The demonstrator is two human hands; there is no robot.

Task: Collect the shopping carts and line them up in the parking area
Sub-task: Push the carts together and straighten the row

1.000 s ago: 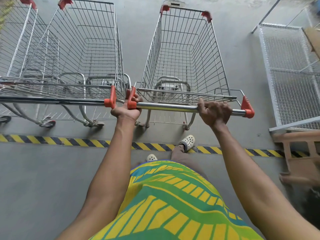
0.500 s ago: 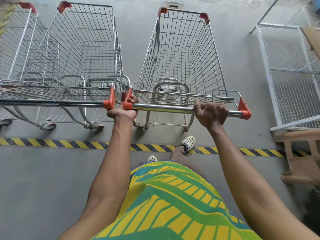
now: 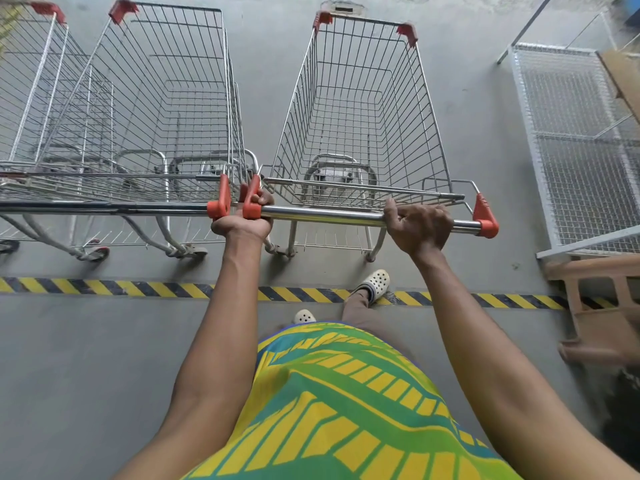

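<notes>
Head view is looking down on a grey concrete floor (image 3: pixel 86 358) where a person is standing behind a wire shopping cart (image 3: pixel 360 109). Both hands are holding the chrome handle bar (image 3: pixel 329 215) of this cart. The left hand (image 3: pixel 244 221) is gripping the bar at its left end, with the fingers curled round it just beside the red plastic end cap (image 3: pixel 252 202). The right hand (image 3: pixel 420 225) is gripping the same bar nearer to its right end, the fingers wrapped over the top, and a second red end cap (image 3: pixel 485 216) is showing just past it.

This cart is standing beyond a yellow and black striped line (image 3: pixel 138 288) on the floor, with its basket pointing away from the person. Its rear wheels are resting on the far side of the line. Just beside it on the left, a second cart (image 3: pixel 166 98) is standing in the same direction, and its handle's red cap (image 3: pixel 219 202) is almost touching the left hand. Further left, a third cart (image 3: pixel 38 91) is partly showing at the edge of the picture; it is overlapping the second one, but I cannot tell if they are nested.

The person is wearing a green and yellow patterned shirt (image 3: pixel 346 410) and pale clogs; one clog (image 3: pixel 375 282) is stepping on the striped line. On the right, a white wire mesh rack (image 3: pixel 581 150) is lying near the cart, and a brown plastic stool (image 3: pixel 602 306), somewhat blurred, is standing below it.
</notes>
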